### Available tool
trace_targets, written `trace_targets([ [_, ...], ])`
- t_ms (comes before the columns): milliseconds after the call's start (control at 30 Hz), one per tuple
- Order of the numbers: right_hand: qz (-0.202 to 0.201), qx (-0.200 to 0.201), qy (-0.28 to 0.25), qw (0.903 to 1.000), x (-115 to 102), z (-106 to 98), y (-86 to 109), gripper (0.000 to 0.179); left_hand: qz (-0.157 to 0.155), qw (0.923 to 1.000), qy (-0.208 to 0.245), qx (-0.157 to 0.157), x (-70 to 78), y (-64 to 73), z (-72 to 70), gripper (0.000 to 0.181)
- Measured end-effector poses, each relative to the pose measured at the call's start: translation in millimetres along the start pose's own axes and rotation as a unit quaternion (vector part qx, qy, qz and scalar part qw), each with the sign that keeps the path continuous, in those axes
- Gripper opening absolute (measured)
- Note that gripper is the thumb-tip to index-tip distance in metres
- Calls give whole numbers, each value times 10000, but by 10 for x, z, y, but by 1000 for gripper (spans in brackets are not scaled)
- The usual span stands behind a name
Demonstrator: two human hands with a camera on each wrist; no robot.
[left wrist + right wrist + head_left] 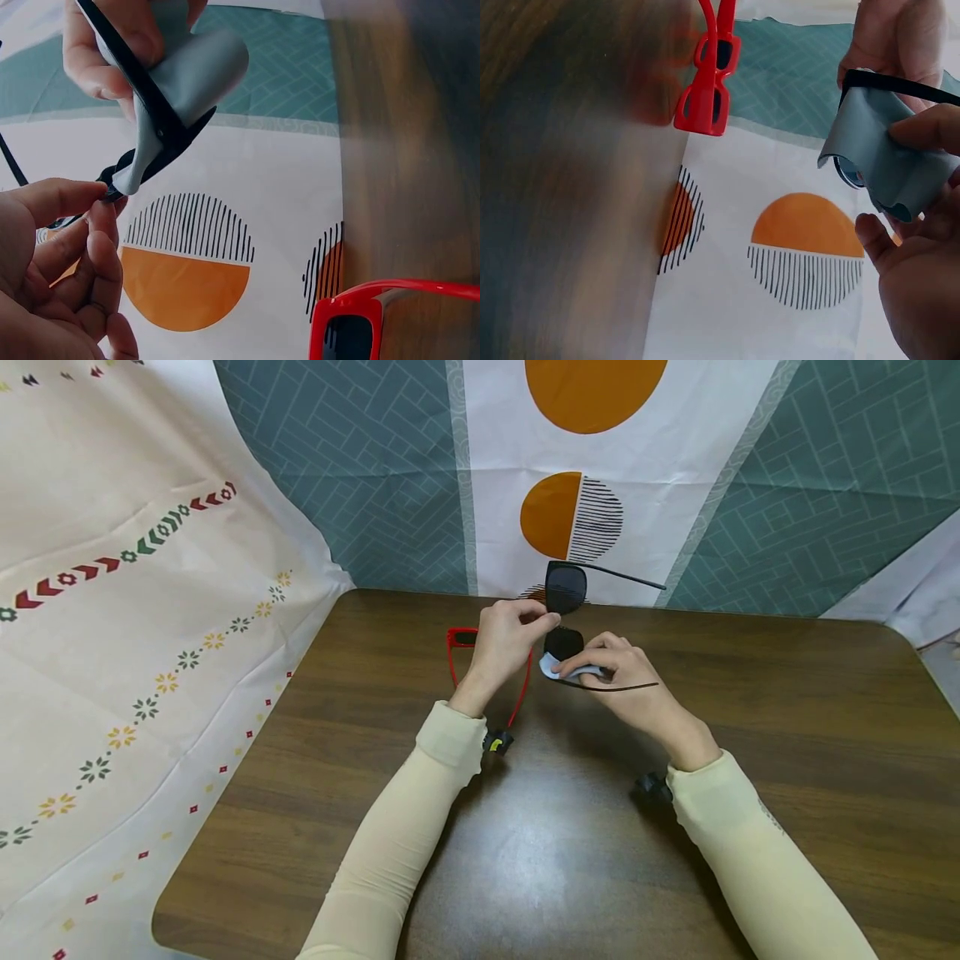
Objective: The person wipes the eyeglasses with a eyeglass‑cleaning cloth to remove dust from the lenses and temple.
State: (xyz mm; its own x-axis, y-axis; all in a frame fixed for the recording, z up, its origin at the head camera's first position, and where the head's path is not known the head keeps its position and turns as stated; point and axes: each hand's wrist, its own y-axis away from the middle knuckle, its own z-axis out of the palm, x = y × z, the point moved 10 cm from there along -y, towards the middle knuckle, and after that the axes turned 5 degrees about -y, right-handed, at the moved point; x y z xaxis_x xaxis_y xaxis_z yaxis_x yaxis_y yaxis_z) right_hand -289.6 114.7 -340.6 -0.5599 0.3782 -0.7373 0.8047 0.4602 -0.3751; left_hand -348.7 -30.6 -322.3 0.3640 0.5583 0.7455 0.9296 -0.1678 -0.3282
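Observation:
Black sunglasses (566,587) are held up over the table with both temples unfolded. My left hand (506,639) pinches them at the bridge between thumb and forefinger, as the left wrist view shows. In my right hand (618,677) a light blue-grey cleaning cloth (889,146) is folded over one lens, with thumb and fingers gripping lens and cloth together. The cloth (191,75) covers most of that lens. Red sunglasses (462,637) stand on the table behind my left hand, partly hidden by it, their temples (521,693) unfolded.
The brown wooden table (315,760) ends at a patterned teal, white and orange curtain (360,485). A cream cloth with embroidery-like motifs (112,652) hangs along the left edge. Small black devices (498,742) sit under both wrists.

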Motion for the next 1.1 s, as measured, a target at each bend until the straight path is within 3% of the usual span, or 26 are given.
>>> trace_targets([
  [367, 183, 67, 130, 9997, 58, -80, 9, 34, 30, 9999, -130, 52, 2, -3, -46, 18],
  [633, 239, 709, 512, 9959, 94, -330, 19, 34, 27, 9994, -318, -120, -4, -4, -2, 17],
  [867, -102, 1391, 524, 9888, -17, -558, 57, 34, -130, 9993, -221, -270, -44, -5, 52, 17],
  [1100, -889, 1848, 307, 9783, -234, -604, 81, 38, -269, 9990, -182, -292, -71, -5, 55, 17],
])
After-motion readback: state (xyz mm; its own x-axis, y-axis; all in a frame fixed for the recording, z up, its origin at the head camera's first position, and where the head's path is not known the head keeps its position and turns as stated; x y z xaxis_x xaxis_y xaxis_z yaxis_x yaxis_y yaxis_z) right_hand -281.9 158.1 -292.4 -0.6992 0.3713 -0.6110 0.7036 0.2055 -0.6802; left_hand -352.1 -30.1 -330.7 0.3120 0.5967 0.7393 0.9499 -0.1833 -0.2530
